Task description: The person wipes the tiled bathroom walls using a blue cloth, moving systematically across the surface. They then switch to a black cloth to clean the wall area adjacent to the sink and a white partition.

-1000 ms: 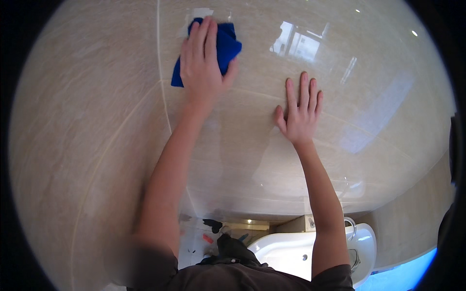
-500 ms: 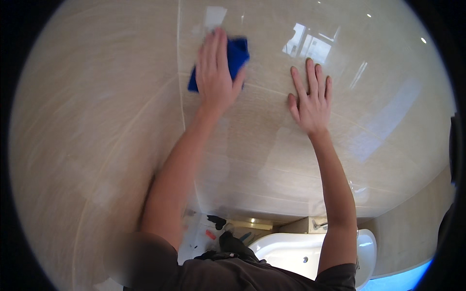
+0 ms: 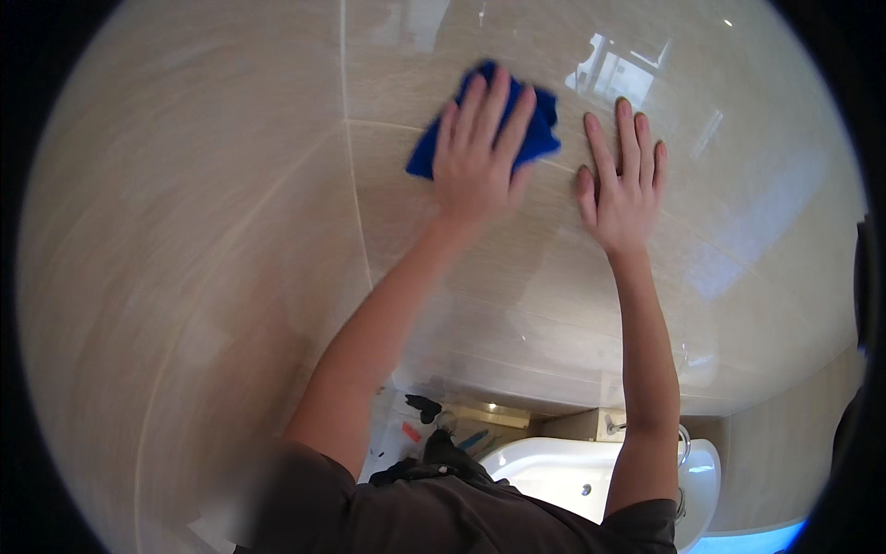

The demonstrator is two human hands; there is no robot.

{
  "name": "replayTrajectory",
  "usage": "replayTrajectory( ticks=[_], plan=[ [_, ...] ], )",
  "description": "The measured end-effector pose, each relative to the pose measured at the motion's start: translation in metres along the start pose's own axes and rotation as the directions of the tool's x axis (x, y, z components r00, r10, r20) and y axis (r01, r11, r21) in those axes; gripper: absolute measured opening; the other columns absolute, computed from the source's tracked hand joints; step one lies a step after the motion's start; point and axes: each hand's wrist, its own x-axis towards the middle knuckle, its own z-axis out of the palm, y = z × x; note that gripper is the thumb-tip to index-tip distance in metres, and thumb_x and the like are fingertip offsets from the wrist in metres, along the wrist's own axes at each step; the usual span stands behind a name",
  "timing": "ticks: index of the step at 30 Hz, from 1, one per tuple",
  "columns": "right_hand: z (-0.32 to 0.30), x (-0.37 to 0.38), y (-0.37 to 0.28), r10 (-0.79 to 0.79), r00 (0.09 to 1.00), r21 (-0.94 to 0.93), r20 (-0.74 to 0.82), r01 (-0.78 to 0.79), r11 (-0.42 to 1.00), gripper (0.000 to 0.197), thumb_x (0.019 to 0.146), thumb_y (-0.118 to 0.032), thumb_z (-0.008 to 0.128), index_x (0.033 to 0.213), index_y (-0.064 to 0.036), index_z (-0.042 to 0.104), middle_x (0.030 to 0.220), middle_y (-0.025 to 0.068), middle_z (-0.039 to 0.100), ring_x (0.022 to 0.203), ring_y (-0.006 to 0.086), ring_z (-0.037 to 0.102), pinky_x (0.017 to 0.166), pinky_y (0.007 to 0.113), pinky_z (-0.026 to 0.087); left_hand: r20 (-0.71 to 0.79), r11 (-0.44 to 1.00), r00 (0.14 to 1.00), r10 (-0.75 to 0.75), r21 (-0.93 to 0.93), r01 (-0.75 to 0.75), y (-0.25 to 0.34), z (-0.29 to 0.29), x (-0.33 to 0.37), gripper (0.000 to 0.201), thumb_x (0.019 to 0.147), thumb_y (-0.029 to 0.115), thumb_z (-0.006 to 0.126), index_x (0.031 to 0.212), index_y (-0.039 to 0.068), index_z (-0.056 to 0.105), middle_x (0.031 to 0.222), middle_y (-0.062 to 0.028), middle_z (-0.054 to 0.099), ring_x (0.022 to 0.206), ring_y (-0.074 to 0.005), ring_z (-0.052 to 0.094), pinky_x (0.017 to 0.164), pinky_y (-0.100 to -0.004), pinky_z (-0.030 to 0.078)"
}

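My left hand holds a dark blue cloth flat against the glossy beige tiled wall. Its fingers are spread over the cloth, whose corners stick out on both sides of the hand. To the right, my right hand rests on the same wall with fingers apart and nothing in it. A pale grout line passes behind the cloth toward my right hand.
A wall corner runs down on the left. Below are a white bathtub with a metal tap, a dark object, a red item and a blue item on the floor.
My left hand has slid the blue cloth to the right, away from the wall corner. My right hand appears slightly farther right in the picture, as the view has shifted too.
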Motion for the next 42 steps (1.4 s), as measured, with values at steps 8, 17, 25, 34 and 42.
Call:
replayTrajectory(
  ticks=[8,17,25,34,42],
  plan=[
    [0.008,-0.004,0.008,-0.019,0.999,-0.003,0.038,0.019,1.000,0.058,0.086,-0.026,0.054,0.143,-0.0284,0.050,0.155,0.0061,0.040,0.140,0.0260,0.040,0.113,0.048,0.028,0.113,0.993,0.990,0.084,-0.091,-0.074,-0.007,0.002,-0.029,0.060,0.084,0.029,0.061,0.141,0.012,0.052,0.151,-0.0131,0.042,0.139,-0.0336,0.041,0.110,-0.0490,0.033],
    [0.003,-0.009,0.007,-0.016,1.000,0.030,0.025,0.016,0.999,0.057,0.084,-0.025,0.054,0.141,-0.0296,0.053,0.154,0.0064,0.041,0.140,0.0271,0.039,0.114,0.047,0.025,-0.088,1.000,0.996,0.009,0.007,-0.009,-0.006,-0.020,0.091,0.070,0.079,0.015,0.067,0.143,0.001,0.043,0.149,-0.0180,0.041,0.138,-0.0369,0.038,0.111,-0.0470,0.033],
    [-0.011,-0.003,0.003,0.039,0.999,0.048,0.030,-0.040,0.998,0.058,0.083,-0.020,0.056,0.140,-0.0314,0.054,0.152,0.0019,0.044,0.138,0.0240,0.042,0.115,0.043,0.026,0.009,0.996,0.996,0.088,0.016,-0.089,0.000,-0.004,-0.021,0.058,0.081,0.031,0.062,0.135,0.010,0.057,0.142,-0.0101,0.053,0.131,-0.0328,0.049,0.107,-0.0486,0.038],
    [0.000,-0.003,0.007,0.007,1.000,0.057,0.023,-0.008,0.998,0.057,0.082,-0.020,0.056,0.138,-0.0302,0.056,0.151,0.0022,0.045,0.138,0.0245,0.043,0.114,0.044,0.026,-0.175,0.999,0.984,0.026,0.035,-0.020,-0.075,-0.022,0.057,0.058,0.081,0.018,0.064,0.136,0.002,0.052,0.141,-0.0190,0.051,0.126,-0.0405,0.050,0.103,-0.0463,0.040],
    [0.002,-0.008,0.011,0.006,1.000,0.065,-0.009,-0.005,0.998,0.055,0.084,-0.022,0.054,0.139,-0.0293,0.056,0.151,0.0037,0.045,0.138,0.0255,0.042,0.115,0.046,0.025,-0.174,0.999,0.985,0.017,0.051,-0.008,-0.045,-0.023,0.067,0.067,0.079,0.022,0.067,0.139,0.003,0.046,0.144,-0.0170,0.046,0.134,-0.0387,0.042,0.107,-0.0492,0.036]
  ],
)
